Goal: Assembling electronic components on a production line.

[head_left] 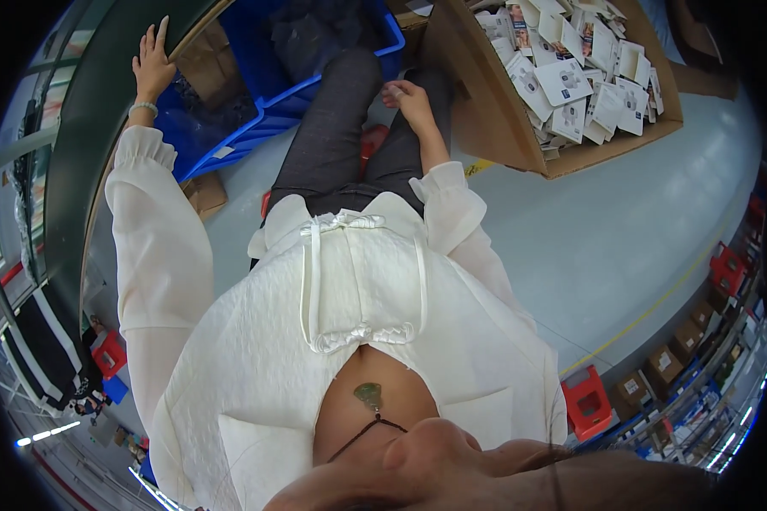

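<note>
Glossy pale-grey floor point(639, 213) with a yellow line point(648, 313), red plastic stool point(581, 416), cardboard cartons point(663, 362); bright strip lights point(49, 434) beyond

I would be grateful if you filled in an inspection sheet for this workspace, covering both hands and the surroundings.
Surface: dark green worktop along the left side.
Things by the hands: blue bins ahead, holding dark bagged material too indistinct to identify.
Clutter: white printed boxes heaped loosely in a large open cardboard box.
Left hand: fingers extended over the worktop's edge; nothing seen held.
Right hand: above the thigh, fingers loosely bent; nothing seen held.
Cables: nothing seen.
Surroundings: grey floor, a red stool behind on the right, and a row of brown cartons beyond it.
</note>
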`<state>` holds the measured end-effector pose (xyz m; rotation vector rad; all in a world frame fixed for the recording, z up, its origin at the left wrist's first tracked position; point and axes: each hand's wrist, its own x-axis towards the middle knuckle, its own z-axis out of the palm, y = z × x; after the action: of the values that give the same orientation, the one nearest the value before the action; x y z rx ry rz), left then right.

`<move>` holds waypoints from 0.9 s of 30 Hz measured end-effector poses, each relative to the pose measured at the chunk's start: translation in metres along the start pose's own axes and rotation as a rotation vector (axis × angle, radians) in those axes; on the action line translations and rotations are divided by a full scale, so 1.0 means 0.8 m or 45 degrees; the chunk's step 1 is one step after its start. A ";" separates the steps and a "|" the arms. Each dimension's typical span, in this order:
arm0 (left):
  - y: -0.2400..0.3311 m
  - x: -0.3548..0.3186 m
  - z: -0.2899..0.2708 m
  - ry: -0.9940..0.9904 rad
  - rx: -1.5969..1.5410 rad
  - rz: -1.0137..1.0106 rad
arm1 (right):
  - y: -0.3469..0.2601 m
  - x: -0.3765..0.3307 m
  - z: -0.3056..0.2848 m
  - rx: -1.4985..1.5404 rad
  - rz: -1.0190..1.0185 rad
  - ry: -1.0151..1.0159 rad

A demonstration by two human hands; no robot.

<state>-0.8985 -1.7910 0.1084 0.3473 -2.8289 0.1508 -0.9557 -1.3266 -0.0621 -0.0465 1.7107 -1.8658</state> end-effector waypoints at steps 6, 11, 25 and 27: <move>0.003 0.002 -0.012 0.037 -0.053 0.024 | -0.001 0.004 0.000 0.002 0.044 -0.003; 0.029 0.005 -0.038 -0.109 -0.074 0.039 | -0.007 0.003 -0.006 0.097 -0.004 0.005; 0.039 -0.015 -0.048 0.104 0.020 0.033 | -0.005 0.006 0.009 -0.182 0.118 -0.065; 0.038 -0.023 -0.052 0.129 0.035 -0.009 | 0.002 0.010 0.024 -0.725 0.021 -0.083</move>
<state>-0.8780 -1.7516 0.1406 0.3451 -2.7274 0.2005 -0.9538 -1.3473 -0.0634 -0.3134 2.1299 -1.2949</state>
